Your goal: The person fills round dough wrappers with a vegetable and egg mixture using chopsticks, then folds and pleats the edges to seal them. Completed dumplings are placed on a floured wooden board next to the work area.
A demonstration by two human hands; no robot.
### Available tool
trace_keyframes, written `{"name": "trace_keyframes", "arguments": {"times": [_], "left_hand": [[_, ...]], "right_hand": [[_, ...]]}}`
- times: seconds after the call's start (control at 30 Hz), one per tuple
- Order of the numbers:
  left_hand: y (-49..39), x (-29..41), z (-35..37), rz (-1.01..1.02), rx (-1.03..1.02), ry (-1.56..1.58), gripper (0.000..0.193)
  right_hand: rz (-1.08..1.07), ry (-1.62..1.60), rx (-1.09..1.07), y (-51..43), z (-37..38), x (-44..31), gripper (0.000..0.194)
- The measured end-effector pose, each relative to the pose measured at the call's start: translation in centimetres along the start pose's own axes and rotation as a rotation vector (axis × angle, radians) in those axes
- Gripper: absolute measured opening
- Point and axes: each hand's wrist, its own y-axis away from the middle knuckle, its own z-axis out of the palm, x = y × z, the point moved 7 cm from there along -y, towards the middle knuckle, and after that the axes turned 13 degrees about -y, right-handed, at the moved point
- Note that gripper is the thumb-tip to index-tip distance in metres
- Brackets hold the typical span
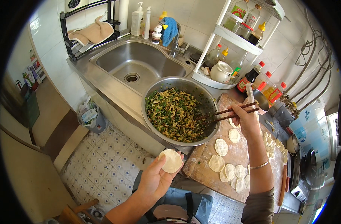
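Note:
My left hand holds a round dough wrapper flat across the fingers, its thumb resting on the edge; no filling shows on it. In my right hand is a pair of wooden chopsticks. Their tips reach into the chopped green and yellow filling inside a large steel bowl. Beneath my right forearm lies a floured wooden board. Several flat wrappers are spread over it, some overlapping, and many small dough pieces sit towards its right side.
Behind the bowl is a steel sink. A white corner rack with bottles and jars stands at the back, near several sauce bottles. A rolling pin lies along the board's right edge. On the floor stands a waste bin.

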Motion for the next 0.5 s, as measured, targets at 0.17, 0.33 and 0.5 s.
{"name": "trace_keyframes", "arguments": {"times": [0.17, 0.33, 0.5], "left_hand": [[0.0, 0.5, 0.8, 0.037, -0.014, -0.010, 0.030], [0.5, 1.0, 1.5, 0.042, -0.025, -0.001, 0.031], [1.0, 3.0, 3.0, 0.117, -0.074, 0.002, 0.031]], "right_hand": [[0.105, -0.195, 0.051, 0.2, -0.8, 2.7, 0.024], [0.217, -0.460, 0.102, 1.4, -0.5, 5.5, 0.022], [0.295, -0.612, 0.163, 2.3, 0.1, 7.3, 0.020]]}}
